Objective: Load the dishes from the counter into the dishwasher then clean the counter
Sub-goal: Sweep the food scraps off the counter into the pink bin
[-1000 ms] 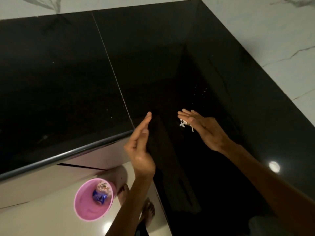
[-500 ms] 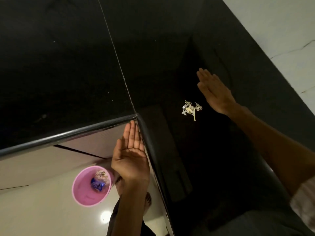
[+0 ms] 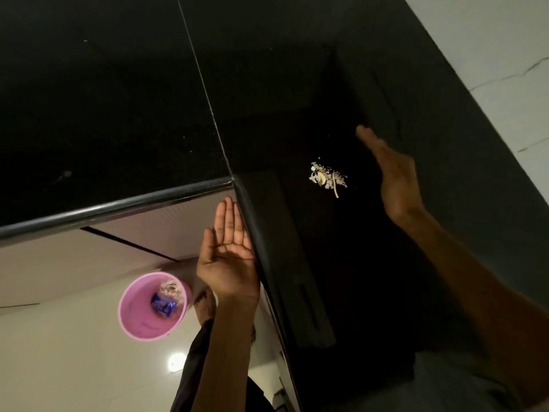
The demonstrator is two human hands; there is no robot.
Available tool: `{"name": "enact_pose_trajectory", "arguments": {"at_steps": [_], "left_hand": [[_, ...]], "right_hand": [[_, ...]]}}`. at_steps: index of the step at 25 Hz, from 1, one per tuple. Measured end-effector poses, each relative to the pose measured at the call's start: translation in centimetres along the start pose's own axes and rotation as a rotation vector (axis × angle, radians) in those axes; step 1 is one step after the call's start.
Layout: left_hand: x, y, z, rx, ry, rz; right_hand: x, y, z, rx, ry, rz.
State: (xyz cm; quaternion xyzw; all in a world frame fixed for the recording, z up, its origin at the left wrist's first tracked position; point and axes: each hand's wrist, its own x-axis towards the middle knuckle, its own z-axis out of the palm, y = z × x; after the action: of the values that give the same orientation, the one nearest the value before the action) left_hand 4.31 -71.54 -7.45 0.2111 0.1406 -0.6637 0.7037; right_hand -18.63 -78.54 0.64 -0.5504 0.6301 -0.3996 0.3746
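Note:
A small heap of pale food scraps (image 3: 326, 178) lies on the black counter (image 3: 118, 114), right of the inner corner. My right hand (image 3: 392, 176) stands on its edge on the counter just right of the heap, fingers straight, a hand's width from it. My left hand (image 3: 227, 257) is flat and palm up, held against the counter's rounded front edge (image 3: 255, 233) below the corner. It holds nothing.
A pink bin (image 3: 153, 306) stands on the pale floor below my left hand, with scraps and a blue wrapper inside. My feet show beside it. A white marble wall (image 3: 490, 55) bounds the counter on the right.
My left hand dropped from above the counter to below its edge and turned palm up. My right hand left the scraps and moved to their right side.

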Motion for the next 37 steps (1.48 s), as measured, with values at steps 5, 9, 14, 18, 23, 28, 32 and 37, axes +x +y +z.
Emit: {"name": "enact_pose_trajectory", "arguments": {"at_steps": [5, 9, 14, 18, 23, 28, 32, 37], "left_hand": [[-0.2, 0.0, 0.3, 0.0, -0.025, -0.014], [-0.2, -0.3, 0.3, -0.002, -0.001, 0.002], [-0.2, -0.5, 0.1, -0.02, -0.011, 0.007], [-0.1, -0.4, 0.0, -0.027, -0.008, 0.008], [0.2, -0.5, 0.0, -0.013, -0.019, 0.002], [0.5, -0.7, 0.1, 0.008, -0.018, 0.002], [0.5, -0.6, 0.2, 0.008, -0.024, -0.006], [0.6, -0.5, 0.4, -0.051, 0.025, 0.012]], "right_hand": [[6.7, 2.1, -0.8, -0.621, -0.17, 0.028], [4.8, 2.4, 1.2, -0.749, -0.303, -0.198], [-0.5, 1.0, 2.8, -0.468, -0.461, -0.107], [-0.4, 0.1, 1.4, -0.028, -0.301, 0.0], [-0.2, 2.4, 1.9, -0.864, -0.25, -0.131], [-3.3, 1.7, 5.4, -0.83, -0.296, -0.183], [-6.5, 0.6, 7.9, -0.716, -0.301, -0.272], [-6.7, 0.3, 6.7, -0.281, -0.079, -0.039]]}}
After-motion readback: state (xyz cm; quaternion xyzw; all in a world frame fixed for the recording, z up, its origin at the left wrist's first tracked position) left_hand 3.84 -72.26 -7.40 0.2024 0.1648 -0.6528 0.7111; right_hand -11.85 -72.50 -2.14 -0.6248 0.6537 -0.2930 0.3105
